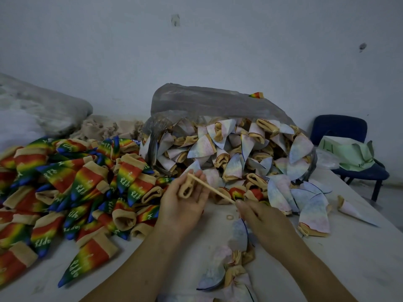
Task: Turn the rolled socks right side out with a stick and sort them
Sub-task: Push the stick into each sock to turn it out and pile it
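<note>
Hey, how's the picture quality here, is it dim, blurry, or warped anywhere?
Head view: dim, flat, bluish light, no glare, barely any shadows on the table. Its wide angle stretches the frame's corners. The left hand, stick and rainbow socks read fairly sharp. The right hand and the pale socks at the bottom edge look softer.

Rainbow socks [58,177] beyond left edge

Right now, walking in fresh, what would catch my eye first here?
The heap of rainbow socks on the left stands out first. Beside it, a clear plastic bag spills pale rolled socks. In front, the left hand holds a beige sock cuff while the right hand pinches a stick.
</note>
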Available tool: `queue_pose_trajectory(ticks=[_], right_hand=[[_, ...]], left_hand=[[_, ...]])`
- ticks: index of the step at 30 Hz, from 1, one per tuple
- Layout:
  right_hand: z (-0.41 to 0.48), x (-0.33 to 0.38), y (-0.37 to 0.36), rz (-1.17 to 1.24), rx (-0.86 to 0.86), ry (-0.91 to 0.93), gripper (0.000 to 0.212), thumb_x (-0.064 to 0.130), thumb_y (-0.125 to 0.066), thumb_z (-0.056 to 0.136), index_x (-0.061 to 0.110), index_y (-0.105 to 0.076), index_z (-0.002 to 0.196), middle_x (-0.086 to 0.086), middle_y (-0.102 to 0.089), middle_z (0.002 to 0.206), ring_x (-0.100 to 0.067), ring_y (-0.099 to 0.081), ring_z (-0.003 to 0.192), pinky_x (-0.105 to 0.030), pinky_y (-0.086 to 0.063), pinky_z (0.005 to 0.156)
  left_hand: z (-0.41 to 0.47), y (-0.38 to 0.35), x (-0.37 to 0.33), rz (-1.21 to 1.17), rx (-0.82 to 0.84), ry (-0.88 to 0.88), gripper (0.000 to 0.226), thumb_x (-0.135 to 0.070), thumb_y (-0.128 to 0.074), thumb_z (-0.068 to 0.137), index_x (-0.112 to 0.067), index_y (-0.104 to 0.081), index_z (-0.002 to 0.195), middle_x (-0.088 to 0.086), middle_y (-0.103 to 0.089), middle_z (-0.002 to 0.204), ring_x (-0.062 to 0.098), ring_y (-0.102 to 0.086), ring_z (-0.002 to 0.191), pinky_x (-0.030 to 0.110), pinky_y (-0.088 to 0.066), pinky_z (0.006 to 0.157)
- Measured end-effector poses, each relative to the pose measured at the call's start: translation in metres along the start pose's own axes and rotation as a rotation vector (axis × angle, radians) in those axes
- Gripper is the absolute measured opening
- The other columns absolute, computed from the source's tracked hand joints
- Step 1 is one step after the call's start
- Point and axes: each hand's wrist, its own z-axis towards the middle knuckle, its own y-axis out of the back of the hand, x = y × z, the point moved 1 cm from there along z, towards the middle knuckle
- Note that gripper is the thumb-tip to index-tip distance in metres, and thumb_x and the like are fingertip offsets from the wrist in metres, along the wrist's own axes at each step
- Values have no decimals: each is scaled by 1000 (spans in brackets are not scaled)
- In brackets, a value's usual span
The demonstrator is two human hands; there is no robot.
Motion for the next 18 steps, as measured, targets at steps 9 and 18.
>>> queue_pose_trajectory(ticks=[9,18], right_hand=[[2,-8,8,-286,-81,107,64,74,-14,77,29,-60,76,5,-62,69,-5,-56,65,-29,-46,60],[3,-6,13,-339,-93,67,58,73,-25,80,28,-60,73,4,-57,62,-8,-54,61,-29,-43,55]], left_hand=[[4,4,-4,-16,-4,18,15,-15,-68,78,-5,-70,88,9,-70,92,22,-73,86,39,-55,84],[6,-14,10,134,-55,-3,19,-26,-72,77,-7,-74,78,8,-69,81,18,-71,78,32,-56,80]])
